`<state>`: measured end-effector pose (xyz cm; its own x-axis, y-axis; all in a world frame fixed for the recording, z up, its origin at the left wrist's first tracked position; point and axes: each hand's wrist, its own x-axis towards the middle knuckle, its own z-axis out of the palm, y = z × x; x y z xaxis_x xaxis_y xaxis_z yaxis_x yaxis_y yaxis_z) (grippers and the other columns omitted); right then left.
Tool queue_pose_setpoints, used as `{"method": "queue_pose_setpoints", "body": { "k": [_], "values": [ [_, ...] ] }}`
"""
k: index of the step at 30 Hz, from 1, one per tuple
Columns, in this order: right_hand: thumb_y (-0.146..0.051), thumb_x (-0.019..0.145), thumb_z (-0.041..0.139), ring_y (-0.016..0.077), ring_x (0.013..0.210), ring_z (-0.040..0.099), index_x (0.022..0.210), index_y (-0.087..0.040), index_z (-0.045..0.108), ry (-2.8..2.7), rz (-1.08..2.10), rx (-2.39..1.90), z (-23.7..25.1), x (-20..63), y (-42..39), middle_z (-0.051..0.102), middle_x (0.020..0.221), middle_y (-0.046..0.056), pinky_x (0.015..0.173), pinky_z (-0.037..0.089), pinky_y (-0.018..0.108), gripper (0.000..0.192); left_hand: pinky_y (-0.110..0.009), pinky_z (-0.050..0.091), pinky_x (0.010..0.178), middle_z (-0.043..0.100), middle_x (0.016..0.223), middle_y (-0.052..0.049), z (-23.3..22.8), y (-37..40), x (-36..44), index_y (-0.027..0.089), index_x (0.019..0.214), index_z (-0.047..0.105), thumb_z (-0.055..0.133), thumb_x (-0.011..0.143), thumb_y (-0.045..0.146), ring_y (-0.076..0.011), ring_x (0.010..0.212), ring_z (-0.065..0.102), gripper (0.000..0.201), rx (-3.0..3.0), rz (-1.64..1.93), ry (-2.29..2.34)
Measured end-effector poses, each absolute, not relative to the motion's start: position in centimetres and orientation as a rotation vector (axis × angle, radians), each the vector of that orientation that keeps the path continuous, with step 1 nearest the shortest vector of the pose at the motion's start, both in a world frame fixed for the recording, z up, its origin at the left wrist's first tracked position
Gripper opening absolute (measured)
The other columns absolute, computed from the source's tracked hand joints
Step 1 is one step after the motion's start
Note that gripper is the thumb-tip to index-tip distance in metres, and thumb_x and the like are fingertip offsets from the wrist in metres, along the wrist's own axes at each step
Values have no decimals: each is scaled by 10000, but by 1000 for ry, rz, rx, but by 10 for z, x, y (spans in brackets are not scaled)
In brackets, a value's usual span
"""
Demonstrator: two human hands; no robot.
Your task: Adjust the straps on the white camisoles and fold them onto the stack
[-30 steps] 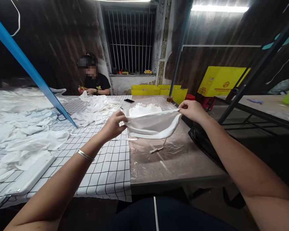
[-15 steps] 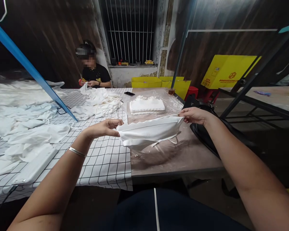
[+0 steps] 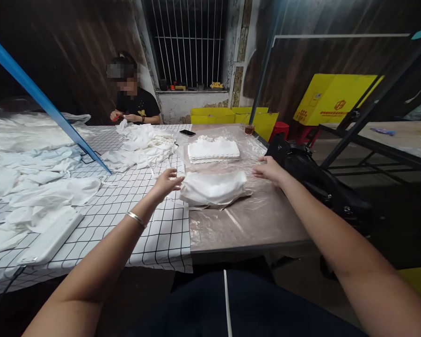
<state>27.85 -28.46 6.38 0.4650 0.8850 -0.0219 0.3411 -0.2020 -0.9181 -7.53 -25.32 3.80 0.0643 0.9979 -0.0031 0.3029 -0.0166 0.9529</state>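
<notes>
Two open hands, white garment [image 3: 214,188] between their fingers, untouched

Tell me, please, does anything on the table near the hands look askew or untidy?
The white cloth piece between the left hand and right hand lies rumpled on the clear plastic sheet, unlike the neatly squared stack behind it. Small white scraps dot the sheet nearby.

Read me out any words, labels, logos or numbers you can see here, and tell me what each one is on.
Nothing can be read as words.
yellow box: an orange round logo above a line of print, too small and blurred to read.
black shirt of the person across the table: a yellow mark, too small to read.
phone: dark screen, no text.
</notes>
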Motion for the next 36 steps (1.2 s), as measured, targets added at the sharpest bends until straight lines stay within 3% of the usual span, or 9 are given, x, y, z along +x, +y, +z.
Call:
{"method": "queue_pose_setpoints", "body": {
  "k": [2,7,10,12,16,21,27,32,36],
  "values": [
    [-85,644,693,142,691,620,870,-193,510,-1218,571,-1789,41,277,-285,596,737,-18,676,531,268,310,-340,537,701,544,1174,-132,17,-257,-71,159,1081,576,765,637,418,-202,860,612,547,1584,986,1425],
    [-172,640,747,160,774,576,838,-184,642,-1987,619,-1700,-5,255,-296,620,892,34,745,470,275,224,-383,476,899,583,1041,-79,-21,-260,-64,191,863,656,832,487,328,-268,975,582,436,1941,651,1353],
    [-143,633,761,164,810,573,985,-219,683,-2097,540,-1774,-14,245,-293,598,1021,54,792,453,280,368,-357,493,820,596,822,-48,-25,-250,-62,183,666,607,803,524,265,-248,857,601,256,1804,591,1415],
    [-163,589,797,182,832,569,918,-218,709,-2149,615,-1766,-16,245,-286,594,963,46,794,445,277,344,-339,508,739,574,691,-21,-22,-243,-64,179,662,572,758,620,301,-217,760,607,227,1715,579,1405],
    [-249,573,799,197,844,555,693,-182,660,-2058,813,-1646,-18,252,-270,592,809,23,790,441,270,196,-324,545,689,623,715,-37,-7,-232,-68,159,827,555,577,849,367,-170,698,633,210,1458,662,1247],
    [-456,800,587,166,743,596,815,-198,556,-1521,1250,-1366,-11,249,-260,614,738,4,748,492,294,260,-327,572,768,685,783,-104,17,-227,-63,128,885,584,493,912,253,-195,793,675,157,874,926,855],
    [-500,863,478,192,678,604,792,-212,524,-1076,1511,-1230,8,238,-252,606,662,33,678,509,308,301,-346,570,751,709,864,-113,28,-228,-56,118,1024,615,441,932,455,-250,888,681,389,1092,835,877],
    [-452,795,589,183,668,570,808,-224,468,-1150,1198,-1601,2,239,-244,563,714,17,625,489,292,259,-325,544,680,686,886,-133,11,-219,-59,97,1031,604,540,884,383,-236,832,667,328,1311,692,1260],
    [-391,697,700,167,774,554,847,-233,435,-1201,911,-1714,-9,243,-257,544,824,7,679,458,255,343,-330,491,807,611,1140,-145,-2,-226,-61,143,1127,549,628,809,433,-259,1050,586,439,1433,787,1461]
  ]
}}
